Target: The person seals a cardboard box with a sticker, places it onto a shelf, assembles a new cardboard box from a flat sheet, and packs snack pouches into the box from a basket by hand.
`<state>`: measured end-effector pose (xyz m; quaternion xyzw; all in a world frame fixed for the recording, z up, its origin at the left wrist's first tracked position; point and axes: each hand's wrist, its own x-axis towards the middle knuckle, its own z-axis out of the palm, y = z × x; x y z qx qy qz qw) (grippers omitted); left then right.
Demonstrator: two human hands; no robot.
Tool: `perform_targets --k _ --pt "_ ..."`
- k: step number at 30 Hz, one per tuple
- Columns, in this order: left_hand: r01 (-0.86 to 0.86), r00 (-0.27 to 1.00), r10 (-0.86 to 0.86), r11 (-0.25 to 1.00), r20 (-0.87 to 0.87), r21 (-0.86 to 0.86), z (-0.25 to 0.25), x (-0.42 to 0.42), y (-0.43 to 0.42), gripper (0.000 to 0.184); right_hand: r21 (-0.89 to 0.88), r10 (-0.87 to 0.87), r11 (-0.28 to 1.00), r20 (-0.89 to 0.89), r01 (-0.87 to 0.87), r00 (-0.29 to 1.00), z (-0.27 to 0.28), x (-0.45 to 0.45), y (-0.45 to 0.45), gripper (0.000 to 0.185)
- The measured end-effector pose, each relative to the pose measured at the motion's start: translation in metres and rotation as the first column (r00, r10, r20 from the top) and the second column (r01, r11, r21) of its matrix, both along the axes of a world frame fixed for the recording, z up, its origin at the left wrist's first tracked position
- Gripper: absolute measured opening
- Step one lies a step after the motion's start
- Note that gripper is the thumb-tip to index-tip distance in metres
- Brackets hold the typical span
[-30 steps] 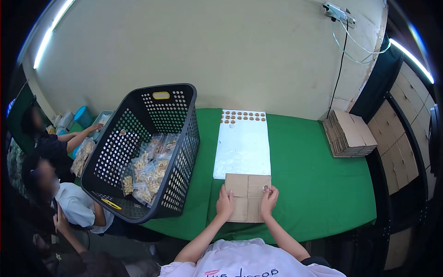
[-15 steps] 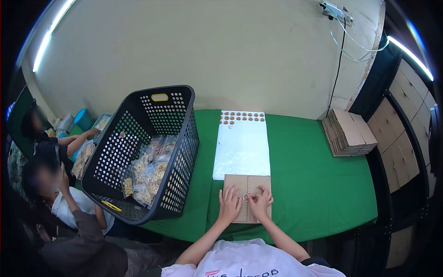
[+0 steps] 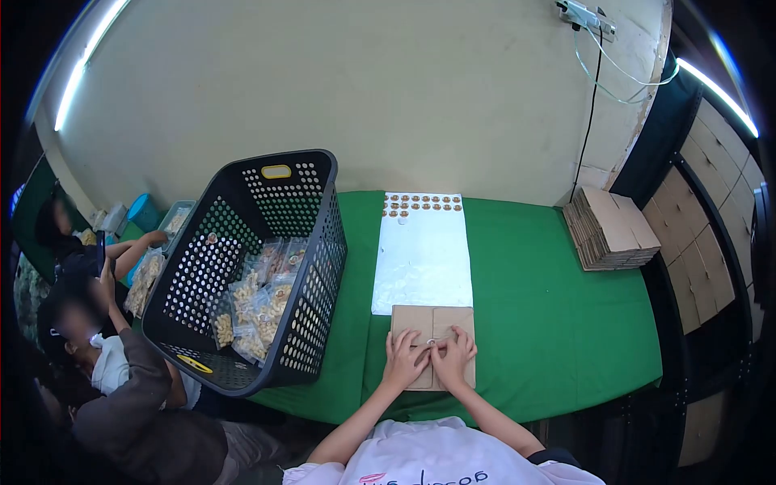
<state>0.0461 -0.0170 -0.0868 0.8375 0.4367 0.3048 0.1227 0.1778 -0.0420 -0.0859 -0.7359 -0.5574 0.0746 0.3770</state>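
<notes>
A flat folded brown cardboard box [image 3: 453, 317] lies at the front of the table, with a seam down its middle. A small round sticker [image 3: 432, 342] sits on that seam. My left hand [image 3: 406, 359] rests on the left half of the cardboard, fingers apart, its thumb reaching the sticker. My right hand [image 3: 454, 357] lies on the right half, fingers spread and thumb at the sticker's lower edge. The thumbs partly hide the sticker. Just beyond the box, a white sticker sheet [image 3: 422, 267] carries rows of round brown stickers along its far end.
A black perforated basket [image 3: 311, 323] with several bags of snacks [image 3: 263, 311] stands on the left. Flat cardboard boxes [image 3: 618, 230] are stacked at the right on the green tablecloth [image 3: 550, 323]. Other people [image 3: 137, 388] are at the far left. A power strip [image 3: 586, 20] hangs on the wall.
My left thumb and fingers have drawn in toward the sticker. My right hand has changed from pinching at the sticker to lying with its thumb against it.
</notes>
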Motion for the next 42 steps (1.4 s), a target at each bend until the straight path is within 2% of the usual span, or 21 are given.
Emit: perform_targets --k 4,10,13,19,22,34,42 --pt "-0.012 1.000 0.012 1.000 0.013 -0.003 0.000 0.001 0.000 0.026 0.020 0.010 1.000 0.021 -0.010 1.000 0.001 0.001 -0.001 0.019" --pt "-0.028 0.999 0.030 0.999 0.042 -0.026 -0.003 0.001 0.001 0.027 0.046 -0.029 0.998 -0.150 0.036 0.988 -0.008 0.006 0.001 0.017" --pt "-0.013 0.999 0.013 1.000 0.044 -0.010 -0.001 0.001 0.001 0.025 0.073 -0.008 0.997 -0.031 0.010 0.999 -0.009 0.002 -0.003 0.014" --pt "0.026 0.999 -0.026 1.000 0.022 0.004 -0.001 0.001 0.001 0.026 0.074 -0.009 0.997 0.040 0.006 0.999 -0.006 -0.002 -0.001 0.014" --pt "0.027 0.999 -0.027 1.000 0.021 0.003 -0.001 0.001 0.000 0.026 0.020 -0.012 1.000 0.061 0.010 0.998 -0.004 -0.002 -0.002 0.016" --pt "0.024 1.000 -0.024 1.000 0.013 -0.014 -0.001 0.002 0.001 0.025 0.048 -0.010 0.999 0.034 0.008 0.999 -0.003 -0.001 -0.003 0.017" --pt "0.023 1.000 -0.023 1.000 0.014 -0.010 -0.002 0.002 0.000 0.025 0.000 -0.016 1.000 0.038 0.016 0.999 0.000 -0.001 -0.001 0.017"
